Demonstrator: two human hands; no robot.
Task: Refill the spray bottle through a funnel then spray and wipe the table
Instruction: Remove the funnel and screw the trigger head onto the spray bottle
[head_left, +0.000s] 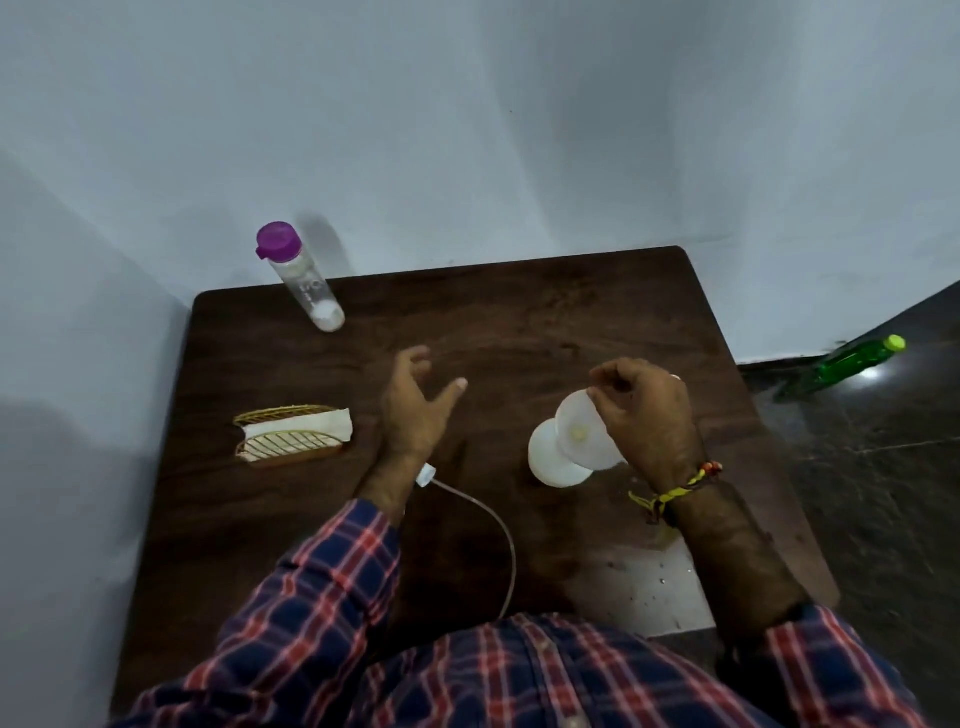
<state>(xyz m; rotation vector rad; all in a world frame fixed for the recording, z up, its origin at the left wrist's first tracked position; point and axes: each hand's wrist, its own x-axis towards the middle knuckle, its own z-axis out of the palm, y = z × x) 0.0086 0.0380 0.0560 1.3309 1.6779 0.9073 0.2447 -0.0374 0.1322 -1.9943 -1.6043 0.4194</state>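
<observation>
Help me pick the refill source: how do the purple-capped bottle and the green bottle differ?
The purple-capped bottle is clear and stands on the table at its far left corner; the green bottle is tinted green with a yellow-green cap and sits on the floor to the right. Both are slim and capped.

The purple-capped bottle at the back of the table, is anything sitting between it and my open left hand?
Nothing visible does. The left hand hovers open over bare tabletop, and the purple-capped bottle stands beyond it to the left. The napkin holder sits off to the left, clear of that path.
</observation>
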